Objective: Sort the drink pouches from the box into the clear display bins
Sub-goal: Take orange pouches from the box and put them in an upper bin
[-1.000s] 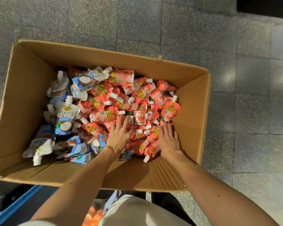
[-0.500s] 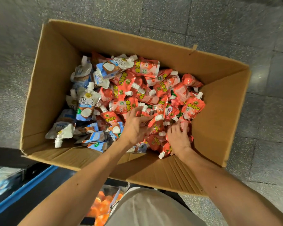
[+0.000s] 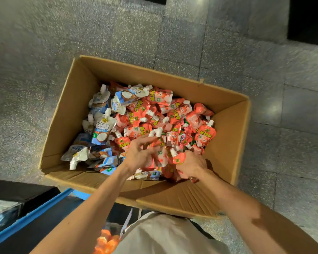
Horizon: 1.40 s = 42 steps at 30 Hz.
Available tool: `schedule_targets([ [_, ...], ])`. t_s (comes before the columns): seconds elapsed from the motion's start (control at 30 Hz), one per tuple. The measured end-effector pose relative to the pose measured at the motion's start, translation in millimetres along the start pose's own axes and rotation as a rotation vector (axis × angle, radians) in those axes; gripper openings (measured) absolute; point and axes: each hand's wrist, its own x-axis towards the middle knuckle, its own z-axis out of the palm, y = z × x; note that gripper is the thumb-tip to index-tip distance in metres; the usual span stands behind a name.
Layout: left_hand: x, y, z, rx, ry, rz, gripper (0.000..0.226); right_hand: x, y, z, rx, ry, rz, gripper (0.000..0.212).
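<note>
An open cardboard box (image 3: 75,99) on the floor holds several drink pouches: red ones (image 3: 141,114) fill the middle and right, blue and white ones (image 3: 103,127) lie on the left. Both hands are inside the box near its front wall. My left hand (image 3: 138,154) has its fingers curled round red pouches. My right hand (image 3: 191,165) grips a bunch of red pouches (image 3: 176,158) with white spouts sticking up. The two hands are close together, and the pouches under them are partly hidden.
The box stands on a grey speckled tiled floor (image 3: 264,88). A blue rail (image 3: 31,219) runs along the lower left. Below the box, between my arms, a container of orange-red pouches (image 3: 106,241) shows beside my light clothing.
Both hands went from lying flat on the pile to curling round red pouches and gathering them together. The view has shifted, so the box sits lower and further right.
</note>
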Motion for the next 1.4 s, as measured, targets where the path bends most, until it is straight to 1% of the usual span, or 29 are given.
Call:
schedule_targets([
  [0.07,-13.2,20.2,-3.7,-0.1,0.003,0.014,0.011,-8.2,1.2,-15.5,0.37,-0.053,0.09,0.047],
  [0.1,-19.6,27.6,-5.7,-0.12,0.0,0.043,0.008,-14.5,0.9,-24.4,0.55,-0.099,0.1,0.055],
  [0.13,-25.4,32.7,-6.9,-0.138,0.011,0.058,0.009,-23.2,-0.1,-33.7,0.701,-0.145,0.089,0.057],
  [0.2,-38.0,40.5,-10.8,-0.198,0.013,0.068,0.005,-38.0,-1.8,-51.5,0.912,-0.234,0.044,0.062],
  [0.23,-45.0,45.1,-11.7,-0.227,0.002,0.079,0.009,-44.2,-2.5,-60.1,0.994,-0.282,0.032,0.065],
  [0.27,-51.9,49.9,-12.4,-0.256,-0.006,0.076,0.02,-52.7,-4.9,-70.3,1.074,-0.335,0.012,0.058],
  [0.3,-59.6,54.8,-12.2,-0.285,-0.023,0.078,0.03,-63.2,-8.5,-80.9,1.144,-0.393,-0.03,0.043],
  [0.33,-69.1,60.4,-11.1,-0.309,-0.028,0.098,0.037,-71.1,-10.8,-89.5,1.203,-0.427,-0.076,0.029],
  [0.37,-80.4,67.3,-8.8,-0.322,-0.025,0.116,0.04,-80.5,-13.1,-98.5,1.259,-0.446,-0.112,0.022],
  [0.43,-101.9,77.6,-4.6,-0.347,0.007,0.146,0.043,-95.5,-17.4,-111.9,1.327,-0.483,-0.171,0.023],
  [0.47,-112.8,82.4,-1.0,-0.379,0.021,0.164,0.042,-102.1,-19.8,-117.4,1.34,-0.502,-0.205,0.03],
  [0.53,-135.8,94.8,6.6,-0.445,0.072,0.192,0.036,-117.6,-27.4,-131.6,1.343,-0.523,-0.246,0.059],
  [0.57,-148.8,102.1,10.1,-0.468,0.101,0.214,0.031,-128.1,-32.1,-138.4,1.336,-0.558,-0.273,0.069],
  [0.6,-161.0,108.0,12.2,-0.486,0.142,0.245,0.028,-142.5,-37.8,-145.7,1.325,-0.604,-0.341,0.07],
  [0.67,-185.7,118.7,16.0,-0.509,0.227,0.322,0.025,-171.6,-48.3,-159.9,1.295,-0.704,-0.519,0.058],
  [0.73,-212.9,128.5,21.1,-0.538,0.325,0.405,0.02,-204.6,-56.8,-171.6,1.24,-0.837,-0.648,0.048],
  [0.77,-227.1,133.5,24.9,-0.539,0.373,0.447,0.022,-218.4,-59.7,-175.1,1.197,-0.897,-0.706,0.05],
  [0.87,-269.1,139.2,34.9,-0.54,0.535,0.53,0.039,-266.0,-64.2,-178.2,1.048,-1.016,-0.812,0.055],
  [0.9,-283.3,138.2,37.9,-0.554,0.592,0.551,0.039,-279.2,-64.6,-176.0,1.004,-1.042,-0.856,0.052],
  [0.93,-298.2,136.2,41.7,-0.566,0.652,0.565,0.034,-294.5,-65.0,-172.6,0.973,-1.067,-0.88,0.047],
  [0.97,-314.9,132.9,45.8,-0.574,0.707,0.577,0.025,-307.4,-66.9,-165.8,0.937,-1.106,-0.895,0.039],
  [1.0,-333.4,128.1,49.4,-0.574,0.76,0.587,0.017,-322.5,-69.9,-156.4,0.886,-1.146,-0.911,0.036],
  [1.03,-353.1,122.7,52.7,-0.566,0.817,0.598,0.014,-335.0,-74.7,-144.6,0.832,-1.173,-0.935,0.042],
  [1.1,-396.1,109.7,58.3,-0.554,0.925,0.61,0.023,-362.2,-86.0,-119.0,0.755,-1.231,-0.938,0.059],
  [1.13,-419.1,101.2,60.6,-0.556,0.97,0.614,0.033,-377.6,-90.1,-106.0,0.722,-1.263,-0.939,0.061],
  [1.2,-464.9,83.0,65.0,-0.586,1.049,0.622,0.048,-403.2,-95.6,-77.0,0.645,-1.343,-0.958,0.055],
  [1.27,-507.6,63.1,68.0,-0.636,1.126,0.638,0.05,-428.8,-98.9,-48.5,0.591,-1.431,-0.965,0.046],
  [1.33,-550.6,46.7,71.6,-0.721,1.272,0.679,0.049,-454.4,-101.2,-19.1,0.589,-1.514,-0.944,0.036],
  [1.4,-592.3,27.8,72.9,-0.828,1.43,0.707,0.055,-484.7,-101.8,8.9,0.579,-1.55,-0.91,0.023],
])
